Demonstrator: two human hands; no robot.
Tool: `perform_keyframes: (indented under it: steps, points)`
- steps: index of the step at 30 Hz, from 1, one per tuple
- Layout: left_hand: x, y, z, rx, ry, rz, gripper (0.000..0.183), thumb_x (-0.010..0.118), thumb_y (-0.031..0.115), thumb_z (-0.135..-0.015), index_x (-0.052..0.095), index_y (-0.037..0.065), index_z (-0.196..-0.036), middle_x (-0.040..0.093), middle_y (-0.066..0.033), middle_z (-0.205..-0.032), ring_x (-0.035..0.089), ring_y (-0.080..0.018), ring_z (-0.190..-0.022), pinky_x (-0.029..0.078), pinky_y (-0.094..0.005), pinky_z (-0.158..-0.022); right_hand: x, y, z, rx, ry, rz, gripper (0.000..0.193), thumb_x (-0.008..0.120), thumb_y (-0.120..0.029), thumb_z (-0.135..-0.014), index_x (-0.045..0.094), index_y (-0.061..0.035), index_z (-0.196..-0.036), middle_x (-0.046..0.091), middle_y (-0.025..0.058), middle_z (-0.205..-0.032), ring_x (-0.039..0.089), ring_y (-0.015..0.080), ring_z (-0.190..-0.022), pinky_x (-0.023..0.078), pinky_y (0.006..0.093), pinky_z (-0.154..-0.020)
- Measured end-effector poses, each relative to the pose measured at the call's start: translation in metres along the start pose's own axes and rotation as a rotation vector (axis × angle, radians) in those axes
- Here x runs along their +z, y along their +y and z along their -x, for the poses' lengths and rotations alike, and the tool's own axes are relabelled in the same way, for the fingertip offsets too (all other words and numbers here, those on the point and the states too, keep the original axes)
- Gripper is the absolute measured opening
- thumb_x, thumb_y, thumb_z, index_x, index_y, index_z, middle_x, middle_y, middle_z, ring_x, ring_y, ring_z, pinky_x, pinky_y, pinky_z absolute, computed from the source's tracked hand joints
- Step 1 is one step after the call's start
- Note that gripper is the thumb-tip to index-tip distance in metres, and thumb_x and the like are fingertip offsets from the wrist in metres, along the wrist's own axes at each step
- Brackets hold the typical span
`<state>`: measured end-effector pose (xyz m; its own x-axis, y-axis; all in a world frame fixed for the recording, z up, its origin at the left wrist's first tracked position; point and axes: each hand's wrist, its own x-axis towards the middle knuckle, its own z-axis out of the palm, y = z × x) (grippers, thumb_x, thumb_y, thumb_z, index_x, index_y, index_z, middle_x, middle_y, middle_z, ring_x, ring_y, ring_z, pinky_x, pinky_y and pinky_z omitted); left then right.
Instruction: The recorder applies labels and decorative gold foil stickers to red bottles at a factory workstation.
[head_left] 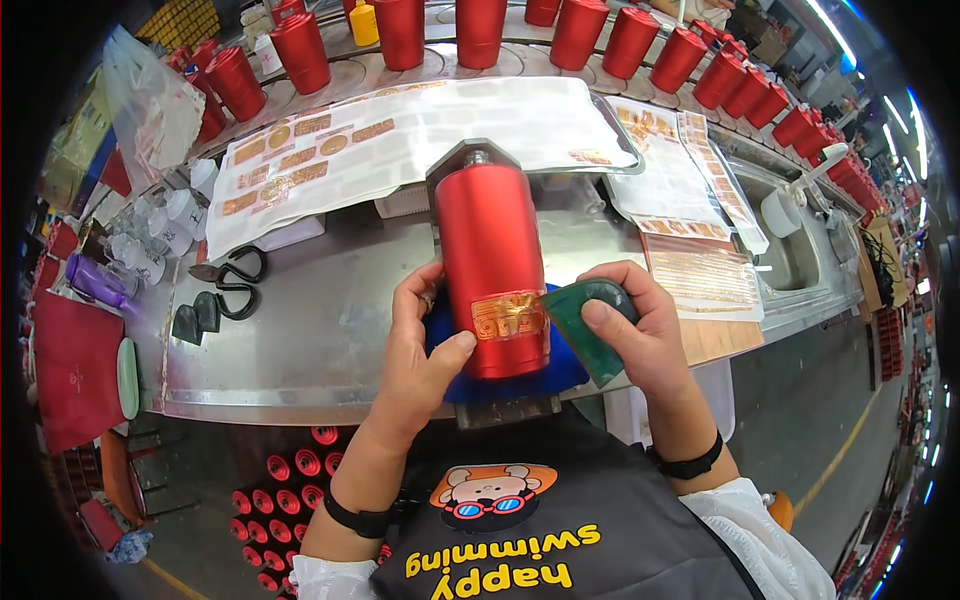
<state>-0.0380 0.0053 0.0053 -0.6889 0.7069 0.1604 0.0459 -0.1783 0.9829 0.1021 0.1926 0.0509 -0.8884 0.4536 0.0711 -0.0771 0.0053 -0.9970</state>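
Note:
A red metal canister (490,235) lies lengthwise before me on a dark metal holder (508,411), its base toward me. My left hand (415,345) grips its left side, the thumb beside a gold patterned decal (508,316) near the base. In my right hand (640,325) is a green scraper (588,335), pinched between thumb and fingers. One corner of the scraper meets the decal's right end. Beneath the canister shows a blue pad (567,368). The fingertips of my left hand are partly hidden behind the canister.
Decal sheets (380,140) cover the bench's far side, with more sheets (700,275) at right. Shears (235,280) and dark green scraper pieces (196,318) lie left. Red canisters (300,52) line the conveyor (345,82) behind. A sink (790,245) is at right.

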Motion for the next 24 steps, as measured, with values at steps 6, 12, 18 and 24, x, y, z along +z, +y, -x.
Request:
perform_keyframes:
  steps: [6,12,18,24]
  points:
    - [0.005,0.006,0.0,0.004,0.026,-0.015,0.073,0.062,0.02,-0.078,0.028,-0.004,-0.138,0.039,-0.0191,-0.135,0.037,-0.0277,-0.129,0.024,-0.0402,-0.112,0.002,0.0,-0.001,-0.006,-0.03,0.049,0.024,0.067,-0.012,-0.089,0.058,-0.0003,-0.108,0.064,0.0028,-0.093,0.058,0.0057,-0.082,0.048,0.0217,-0.072]
    - [0.014,0.004,0.003,0.145,0.149,-0.229,0.066,0.067,0.023,-0.082,0.033,-0.003,-0.132,0.042,-0.0203,-0.132,0.039,-0.0274,-0.126,0.03,-0.0378,-0.107,0.0,0.005,0.0,-0.03,-0.027,0.048,0.023,0.066,-0.012,-0.089,0.058,-0.0005,-0.108,0.063,0.0023,-0.092,0.057,0.0051,-0.081,0.048,0.0214,-0.071]
    - [0.011,0.012,0.003,0.34,0.153,-0.611,0.028,0.067,0.024,-0.085,0.051,0.002,-0.093,0.045,-0.0252,-0.132,0.043,-0.0336,-0.12,0.031,-0.041,-0.102,-0.006,0.007,0.002,-0.006,-0.03,0.031,0.024,0.066,-0.012,-0.088,0.058,-0.0013,-0.108,0.063,0.0025,-0.093,0.057,0.0056,-0.083,0.048,0.0212,-0.072]
    - [0.019,0.025,0.002,0.236,0.228,-0.682,0.02,0.065,0.016,-0.084,0.053,0.003,-0.075,0.043,-0.0293,-0.138,0.041,-0.0371,-0.125,0.027,-0.0431,-0.106,-0.008,0.009,0.002,0.008,-0.026,0.007,0.024,0.066,-0.011,-0.088,0.058,-0.001,-0.108,0.063,0.0025,-0.092,0.057,0.0055,-0.082,0.048,0.0213,-0.072]
